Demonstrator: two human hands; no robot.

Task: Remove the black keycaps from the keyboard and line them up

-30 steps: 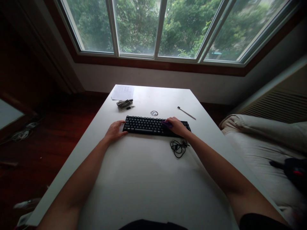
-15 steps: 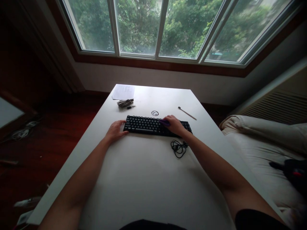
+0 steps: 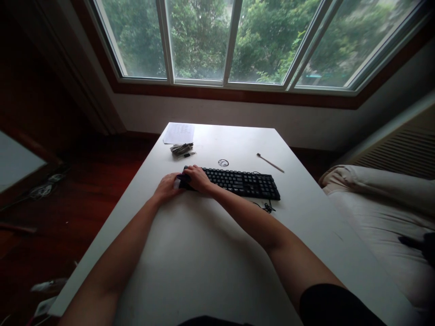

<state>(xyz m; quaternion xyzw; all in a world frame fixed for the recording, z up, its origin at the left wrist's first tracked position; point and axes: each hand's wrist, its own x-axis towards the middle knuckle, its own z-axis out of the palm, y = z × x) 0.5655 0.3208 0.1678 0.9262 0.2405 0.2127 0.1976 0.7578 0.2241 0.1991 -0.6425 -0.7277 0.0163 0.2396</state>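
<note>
A black keyboard (image 3: pixel 243 182) lies across the white table. My left hand (image 3: pixel 166 187) grips its left end, thumb along the near side and fingers at the far side. My right hand (image 3: pixel 200 178) is closed on a dark purple cloth (image 3: pixel 184 178) and presses it against the keys at that same end. The two hands are close together, and they hide the leftmost keys. Part of the keyboard's coiled black cable (image 3: pixel 268 208) shows below the right half; my right forearm covers the rest.
Behind the keyboard lie a toothbrush-like stick (image 3: pixel 271 163), a small round black-and-white item (image 3: pixel 223 163), a greyish bundle (image 3: pixel 181 149) and a small dark tool (image 3: pixel 187 155). Paper (image 3: pixel 179 133) rests at the table's far left corner. A pale sofa (image 3: pixel 360 199) stands to the right.
My right hand has slid left with the purple cloth, from the keyboard's right part to its left end. My left hand stays on that end. The view has shifted slightly.
</note>
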